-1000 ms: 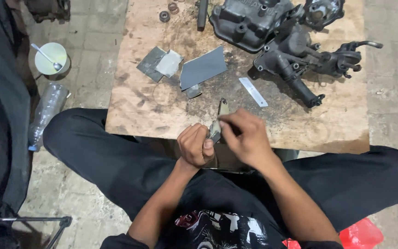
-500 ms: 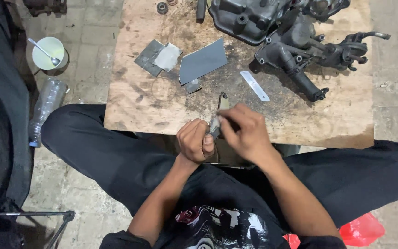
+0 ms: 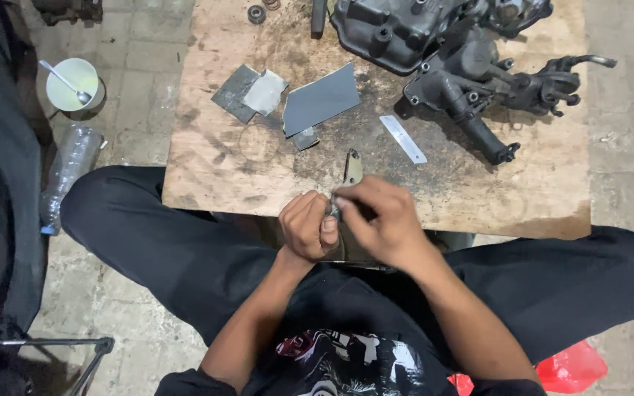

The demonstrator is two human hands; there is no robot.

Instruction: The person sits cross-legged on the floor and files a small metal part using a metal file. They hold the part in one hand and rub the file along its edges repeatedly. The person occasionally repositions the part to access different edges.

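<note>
I held my left hand and right hand close together, both gripping a small metal part at the near edge of the wooden bench, below the grey sheets.

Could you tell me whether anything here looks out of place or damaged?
An empty plastic bottle lies on its side on the floor, beside a bowl with a spoon in it. The wooden board is stained dark and worn. Otherwise nothing stands out.
</note>
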